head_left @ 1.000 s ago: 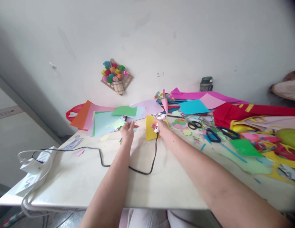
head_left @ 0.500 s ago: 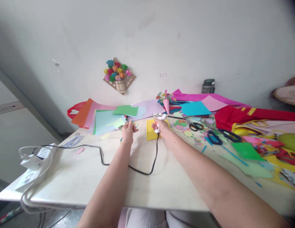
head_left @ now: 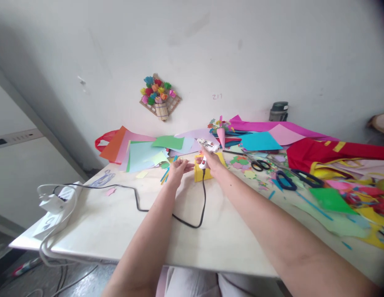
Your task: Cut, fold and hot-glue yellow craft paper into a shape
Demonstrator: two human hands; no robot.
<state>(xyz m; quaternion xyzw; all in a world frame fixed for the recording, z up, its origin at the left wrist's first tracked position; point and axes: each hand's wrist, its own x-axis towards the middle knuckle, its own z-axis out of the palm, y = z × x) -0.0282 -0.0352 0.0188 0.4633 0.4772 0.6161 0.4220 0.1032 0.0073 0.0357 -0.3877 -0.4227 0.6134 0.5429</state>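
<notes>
My right hand (head_left: 212, 160) is wrapped round a white hot glue gun (head_left: 208, 145), its nozzle pointing left. A black cord (head_left: 203, 206) runs from the grip's lower end. Behind and below the gun lies a folded yellow paper piece (head_left: 198, 175), partly covered by my hand. Just left of it, my left hand (head_left: 179, 168) is held above the table with its fingers stretched toward the gun. No object shows in those fingers. Thin blue and yellow paper strips (head_left: 165, 175) lie beside my left hand.
Coloured paper sheets (head_left: 144, 154) lie at the back left. To the right are scissors (head_left: 260, 165), larger dark-handled scissors (head_left: 286, 181), paper scraps (head_left: 249, 174) and a green sheet (head_left: 331, 200). A pink paper cone with flowers (head_left: 221, 135) stands behind. A power strip (head_left: 57, 212) sits at the left edge.
My left hand's fingers have gone from curled to stretched out, and the hand is nearer the glue gun. The gun's nozzle end is raised slightly. The whole view has shifted a little.
</notes>
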